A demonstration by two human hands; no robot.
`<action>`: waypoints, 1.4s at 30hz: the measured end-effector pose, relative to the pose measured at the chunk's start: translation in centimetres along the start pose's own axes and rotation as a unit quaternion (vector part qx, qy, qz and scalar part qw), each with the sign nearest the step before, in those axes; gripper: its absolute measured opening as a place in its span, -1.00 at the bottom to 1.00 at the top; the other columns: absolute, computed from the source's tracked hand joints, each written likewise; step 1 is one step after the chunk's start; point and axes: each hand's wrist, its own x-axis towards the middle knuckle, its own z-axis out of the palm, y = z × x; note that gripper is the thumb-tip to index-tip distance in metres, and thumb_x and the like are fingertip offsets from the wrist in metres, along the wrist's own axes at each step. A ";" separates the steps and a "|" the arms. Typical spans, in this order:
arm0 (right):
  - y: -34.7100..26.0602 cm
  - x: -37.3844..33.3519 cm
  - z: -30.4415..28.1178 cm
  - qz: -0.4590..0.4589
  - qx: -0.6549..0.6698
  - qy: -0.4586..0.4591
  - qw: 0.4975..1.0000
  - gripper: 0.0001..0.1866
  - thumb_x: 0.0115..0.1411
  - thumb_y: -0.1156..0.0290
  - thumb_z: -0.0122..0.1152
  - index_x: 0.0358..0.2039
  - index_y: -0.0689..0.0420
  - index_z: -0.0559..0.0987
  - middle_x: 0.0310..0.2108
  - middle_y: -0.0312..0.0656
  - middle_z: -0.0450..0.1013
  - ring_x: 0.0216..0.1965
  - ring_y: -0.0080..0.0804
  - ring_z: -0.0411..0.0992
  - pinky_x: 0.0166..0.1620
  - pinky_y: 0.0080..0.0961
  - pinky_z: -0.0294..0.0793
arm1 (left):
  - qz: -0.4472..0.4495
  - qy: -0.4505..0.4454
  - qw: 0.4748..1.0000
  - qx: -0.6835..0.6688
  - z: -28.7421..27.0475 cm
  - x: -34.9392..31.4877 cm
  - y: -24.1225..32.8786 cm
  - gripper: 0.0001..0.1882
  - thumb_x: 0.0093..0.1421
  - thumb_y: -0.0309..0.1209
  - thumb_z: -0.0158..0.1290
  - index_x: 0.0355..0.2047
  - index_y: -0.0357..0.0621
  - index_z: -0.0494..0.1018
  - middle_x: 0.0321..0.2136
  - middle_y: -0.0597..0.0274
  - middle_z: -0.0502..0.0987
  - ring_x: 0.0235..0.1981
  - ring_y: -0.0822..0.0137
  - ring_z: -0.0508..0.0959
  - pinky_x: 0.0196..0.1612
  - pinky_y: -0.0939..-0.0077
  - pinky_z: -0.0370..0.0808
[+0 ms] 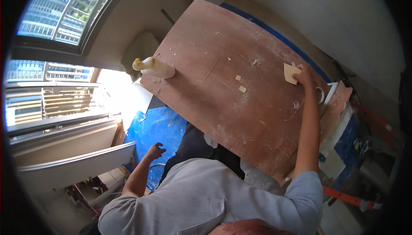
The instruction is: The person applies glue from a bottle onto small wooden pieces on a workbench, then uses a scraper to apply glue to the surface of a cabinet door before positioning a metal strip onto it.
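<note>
My right hand (304, 75) reaches over the far right part of a reddish-brown wooden board (206, 102). Its fingers grip a pale yellow flat piece (290, 72) with an uneven outline; its material is not clear. Two small yellow squares (243, 89) lie on the board to the left of it. On the board's left end stands a white bottle (159, 68) with a yellow-stained nozzle, probably for glue. My left hand (155, 151) hangs off the board's near left side, fingers loosely bent and apart, with nothing visible in it.
A tangle of pale string (255, 64) and scattered chips lie on the board. A white ring, perhaps a tape roll (320, 94), sits near its right edge. Blue sheeting (152, 125) covers the floor at left, by the windows (64, 12). Orange rails (349, 197) lie at lower right.
</note>
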 end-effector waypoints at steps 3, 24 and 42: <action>-1.5 -0.3 0.1 0.051 0.021 -0.030 0.998 -0.46 -0.17 0.43 0.55 -0.13 0.23 0.56 -0.24 -0.02 0.61 -0.18 -0.17 0.59 -0.07 -0.30 0.54 | 0.099 0.032 0.995 0.006 0.4 1.9 2.9 -0.40 0.17 -0.11 0.24 0.09 -0.28 0.45 -0.53 0.04 0.65 -0.54 0.24 0.66 -0.37 0.28 0.58; -1.6 -3.9 0.8 0.195 0.240 -0.064 0.949 -0.64 0.03 0.54 0.43 -0.13 0.15 0.55 -0.30 -0.31 0.49 -0.26 -0.44 0.47 -0.23 -0.36 0.50 | -0.072 -0.001 0.983 -0.167 -5.3 10.6 -13.4 -0.64 0.24 -0.34 0.19 -0.03 -0.27 0.47 -0.51 0.10 0.58 -0.65 0.26 0.56 -0.72 0.40 0.42; -20.6 -28.0 3.4 -0.230 0.288 0.014 0.930 -0.52 0.00 0.69 0.14 -0.02 0.10 0.63 0.08 -0.11 0.52 0.09 -0.13 0.51 0.07 -0.23 0.52 | 0.210 -0.433 0.792 -0.375 6.6 0.1 40.5 -0.75 0.26 -0.60 0.12 -0.05 -0.21 0.45 -0.22 0.20 0.61 -0.22 0.32 0.65 -0.10 0.41 0.63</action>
